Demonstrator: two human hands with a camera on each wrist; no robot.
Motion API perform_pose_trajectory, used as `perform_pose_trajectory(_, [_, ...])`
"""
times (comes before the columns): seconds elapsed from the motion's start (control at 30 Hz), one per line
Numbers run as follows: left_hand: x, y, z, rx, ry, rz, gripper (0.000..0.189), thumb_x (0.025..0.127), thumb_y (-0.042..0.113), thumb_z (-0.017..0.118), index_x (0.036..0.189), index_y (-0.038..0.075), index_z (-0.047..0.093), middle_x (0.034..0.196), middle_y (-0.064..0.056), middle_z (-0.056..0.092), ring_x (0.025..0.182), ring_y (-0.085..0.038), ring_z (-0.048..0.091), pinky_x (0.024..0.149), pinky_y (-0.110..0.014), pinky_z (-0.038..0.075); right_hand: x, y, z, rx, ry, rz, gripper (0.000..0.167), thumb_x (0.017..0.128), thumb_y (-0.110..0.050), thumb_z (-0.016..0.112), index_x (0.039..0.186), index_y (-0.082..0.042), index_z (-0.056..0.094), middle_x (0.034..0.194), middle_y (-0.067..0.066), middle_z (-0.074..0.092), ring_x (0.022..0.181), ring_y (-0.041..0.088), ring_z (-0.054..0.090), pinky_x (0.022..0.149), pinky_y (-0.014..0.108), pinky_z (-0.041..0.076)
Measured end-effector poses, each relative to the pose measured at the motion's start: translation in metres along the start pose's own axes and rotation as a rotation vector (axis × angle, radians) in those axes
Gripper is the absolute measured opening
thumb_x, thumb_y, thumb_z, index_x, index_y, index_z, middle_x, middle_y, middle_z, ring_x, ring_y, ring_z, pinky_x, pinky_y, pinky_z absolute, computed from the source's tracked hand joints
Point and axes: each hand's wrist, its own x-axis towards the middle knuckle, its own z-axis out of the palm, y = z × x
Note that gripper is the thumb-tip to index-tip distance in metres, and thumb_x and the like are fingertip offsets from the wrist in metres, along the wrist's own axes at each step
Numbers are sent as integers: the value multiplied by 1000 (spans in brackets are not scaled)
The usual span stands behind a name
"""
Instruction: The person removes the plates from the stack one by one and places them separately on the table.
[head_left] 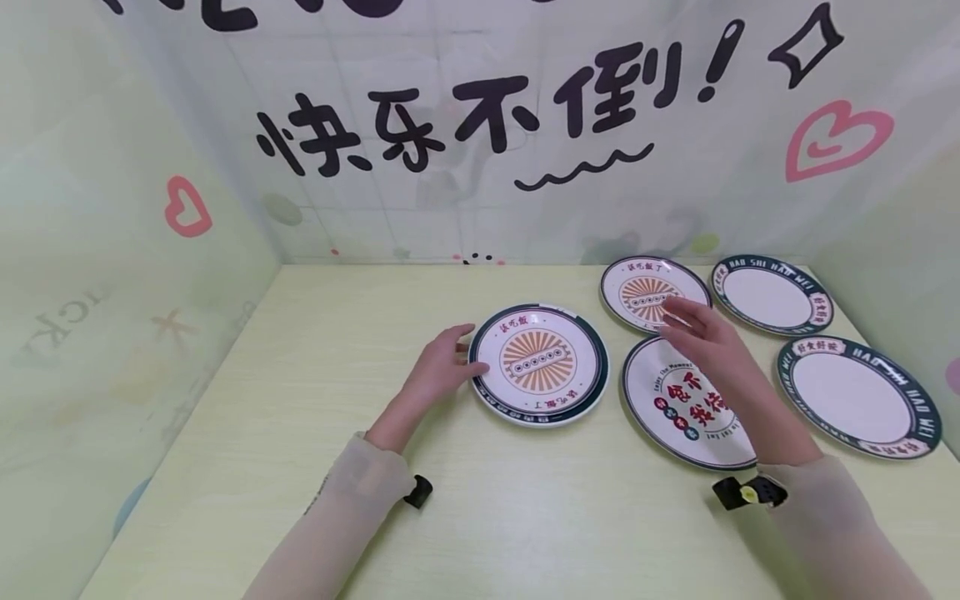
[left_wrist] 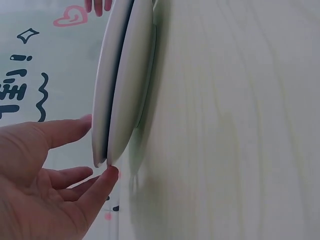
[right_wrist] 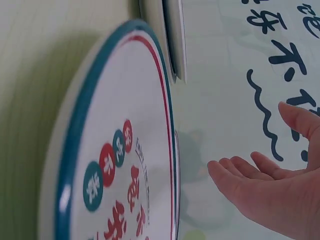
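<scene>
Two stacked plates [head_left: 538, 367] lie in the middle of the table, a white one with an orange sunburst on top of one with a dark green rim. My left hand [head_left: 442, 367] is at their left edge, thumb on the upper rim and a fingertip at the lower plate's edge, as the left wrist view shows the stack [left_wrist: 115, 100] side-on. My right hand [head_left: 708, 337] hovers above the plates on the right, its fingers loosely bent and holding nothing. Beneath its forearm lies a plate with red lettering [head_left: 678, 408], partly covered by the arm.
Behind the right hand lies another sunburst plate [head_left: 622, 287]. Two green-rimmed plates, a far one [head_left: 772, 292] and a nearer one [head_left: 855, 396], lie along the table's right side. Printed cloth walls [head_left: 450, 208] enclose the pale table [head_left: 337, 333] at the back and sides.
</scene>
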Motion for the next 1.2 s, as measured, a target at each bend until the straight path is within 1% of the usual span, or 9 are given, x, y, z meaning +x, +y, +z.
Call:
perform_pose_trajectory(0.07, [0, 0, 0, 5, 15, -1, 72, 89, 17, 75, 150, 6, 41, 148, -17, 50, 126, -32, 60, 104, -43, 53, 4, -2, 9, 21, -30, -14, 71, 102, -40, 54, 159, -13, 21, 167, 11, 23, 153, 30, 26, 121, 35, 34])
perform_pose_trajectory(0.17, [1, -1, 0, 10, 28, -1, 68, 88, 17, 76, 147, 5, 45, 146, -15, 51, 122, -30, 60, 99, -41, 56, 9, -4, 21, 38, -65, -22, 72, 101, -36, 57, 159, -13, 21, 167, 9, 22, 154, 30, 22, 124, 51, 25])
perform_pose_trajectory(0.23, [2, -1, 0, 13, 34, 4, 65, 87, 16, 77, 144, 4, 48, 143, -15, 52, 118, -29, 61, 96, -40, 56, 11, -6, 29, 43, -92, -13, 74, 101, -34, 58, 160, -14, 19, 168, 8, 20, 155, 30, 19, 125, 56, 20])
perform_pose_trajectory(0.27, [2, -2, 0, 13, 38, 6, 64, 87, 16, 77, 143, 4, 50, 141, -15, 53, 116, -29, 62, 95, -40, 57, 12, -6, 33, 45, -108, -11, 74, 101, -32, 58, 160, -13, 18, 168, 8, 19, 155, 30, 17, 125, 57, 18])
perform_pose_trajectory(0.43, [5, -4, 0, 20, 45, 12, 60, 86, 16, 77, 140, 4, 53, 133, -14, 57, 109, -27, 63, 90, -37, 57, 16, -7, 49, 27, -172, -11, 77, 101, -27, 59, 161, -11, 13, 169, 9, 13, 156, 33, 10, 126, 59, 14])
perform_pose_trajectory(0.63, [5, -4, -1, 25, 40, 6, 60, 87, 17, 77, 140, 4, 52, 132, -14, 57, 108, -26, 62, 89, -35, 57, 17, -3, 60, 12, -223, -33, 81, 99, -25, 62, 161, -7, 11, 169, 14, 8, 156, 36, 6, 126, 56, 13])
perform_pose_trajectory(0.8, [6, -3, 0, 33, 38, 2, 61, 87, 17, 78, 140, 3, 52, 132, -14, 57, 108, -26, 62, 89, -35, 57, 18, -1, 63, 10, -278, -29, 85, 97, -19, 64, 160, -5, 10, 168, 18, 5, 155, 38, 4, 127, 55, 12])
perform_pose_trajectory(0.9, [6, -3, 1, 36, 39, 4, 61, 86, 17, 78, 140, 3, 52, 132, -14, 58, 107, -26, 61, 89, -36, 57, 19, 1, 63, -4, -303, -23, 88, 95, -16, 66, 160, -5, 9, 168, 18, 3, 155, 39, 4, 126, 54, 12])
perform_pose_trajectory(1.2, [6, -4, 1, 35, 43, -1, 61, 86, 16, 78, 139, 3, 52, 131, -13, 58, 107, -26, 62, 88, -36, 56, 20, 2, 64, -15, -339, -34, 90, 92, -7, 68, 160, -2, 9, 168, 18, 2, 155, 40, 4, 127, 53, 11])
